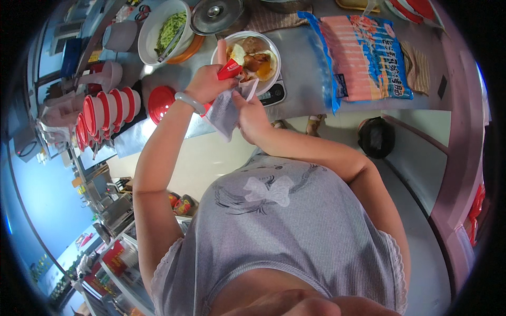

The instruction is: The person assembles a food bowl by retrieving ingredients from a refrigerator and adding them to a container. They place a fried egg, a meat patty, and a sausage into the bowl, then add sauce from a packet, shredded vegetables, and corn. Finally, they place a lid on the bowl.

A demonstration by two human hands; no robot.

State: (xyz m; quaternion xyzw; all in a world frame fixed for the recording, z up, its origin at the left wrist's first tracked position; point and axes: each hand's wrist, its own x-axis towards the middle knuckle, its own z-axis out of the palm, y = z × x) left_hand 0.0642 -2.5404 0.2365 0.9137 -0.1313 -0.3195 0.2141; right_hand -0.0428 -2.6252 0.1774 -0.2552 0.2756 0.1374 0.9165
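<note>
A wide, shiny grey metal table (303, 68) is seen under a round white bowl filled with food (266, 41). Far to the right of the bowl, a big flat clear-and-blue plastic bag (363, 58) is packed with long pink sticks. To the left of and farther from the bowl, a large deep white bowl (149, 42) is filled with thin green shreds. Above the food bowl and a bit left, a round grey metal lid (213, 22) is seen. The left hand (211, 83) is held at the bowl's near left edge, with its fingers curled tight around a long red packet (230, 69). The right hand (251, 118) is held just below the bowl, and a thin white paper sleeve (225, 113) is pinched by its thumb; the fingers under the paper are hidden. A black scale (274, 94) is partly covered at the bowl's near right edge. At the bowl's left rim, a thin pink sausage (222, 51) is seen upright above the left hand; whether it is gripped cannot be told.
</note>
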